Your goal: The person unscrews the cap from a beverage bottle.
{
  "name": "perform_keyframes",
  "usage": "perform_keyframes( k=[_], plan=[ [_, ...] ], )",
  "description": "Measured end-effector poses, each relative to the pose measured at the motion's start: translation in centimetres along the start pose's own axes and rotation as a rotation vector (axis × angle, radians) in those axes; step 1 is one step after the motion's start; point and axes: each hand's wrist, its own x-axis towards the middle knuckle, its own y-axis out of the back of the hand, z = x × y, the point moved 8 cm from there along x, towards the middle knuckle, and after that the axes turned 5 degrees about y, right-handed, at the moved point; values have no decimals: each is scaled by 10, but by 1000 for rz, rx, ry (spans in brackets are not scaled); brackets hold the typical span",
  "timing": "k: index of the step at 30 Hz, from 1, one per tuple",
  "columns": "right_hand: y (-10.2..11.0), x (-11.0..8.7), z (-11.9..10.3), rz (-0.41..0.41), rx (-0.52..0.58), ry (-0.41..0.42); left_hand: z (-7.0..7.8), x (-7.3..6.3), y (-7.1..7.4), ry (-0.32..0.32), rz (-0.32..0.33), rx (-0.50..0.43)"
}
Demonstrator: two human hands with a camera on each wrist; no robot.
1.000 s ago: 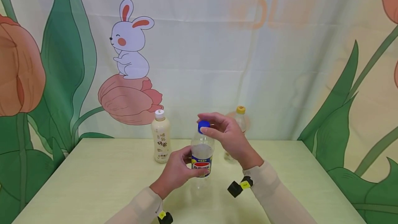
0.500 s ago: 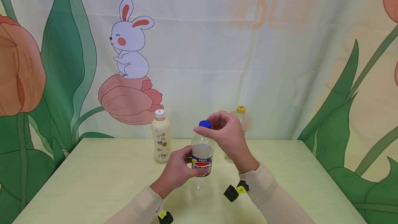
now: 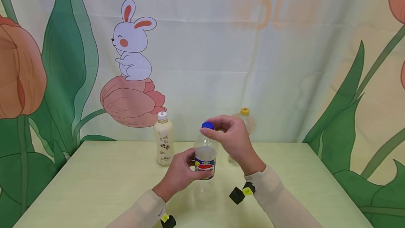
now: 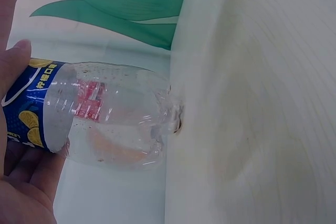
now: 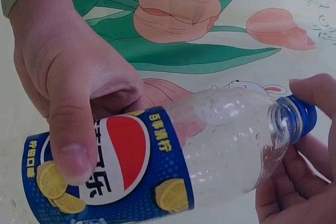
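Note:
A clear plastic soda bottle (image 3: 206, 151) with a blue lemon-printed label is upright in front of me. My left hand (image 3: 181, 172) grips it around the label, thumb across the front. Its blue bottle cap (image 3: 207, 125) is on the neck, and my right hand (image 3: 236, 138) pinches the cap between thumb and fingers. The right wrist view has the cap (image 5: 302, 115) close, with a thumb on one side and curled fingers on the other. In the left wrist view the bottle's clear base (image 4: 163, 114) is right at the table surface.
A cream-coloured milk tea bottle (image 3: 164, 141) with a white cap stands at the back left. Behind my right hand is another clear bottle (image 3: 245, 112) with a yellow cap, partly hidden. The pale table (image 3: 104, 182) ends at a printed curtain (image 3: 202, 45).
My right hand shifted its fingers over the cap, turning to the left and back slightly, with the thumb now lower across its front. My left hand and the bottle stayed in place.

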Motion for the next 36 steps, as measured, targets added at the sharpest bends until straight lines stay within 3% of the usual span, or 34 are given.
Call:
perform_keyframes(
  k=[11, 16, 20, 28, 36],
  plan=[
    [-13, 3, 3, -209, 122, 69, 0, 1, 1, -8, 1, 4],
    [-14, 3, 8, -234, 113, 57, -1, 1, 1, -6, 1, 4],
    [-12, 2, 8, -190, 100, 34, -2, 0, 2, -2, 3, 3],
    [-4, 0, 6, 23, -7, -32, -2, 1, 2, -4, 1, 9],
    [-1, 2, 5, 60, -5, -20, -3, 3, 0, -8, 4, 5]
  ],
)
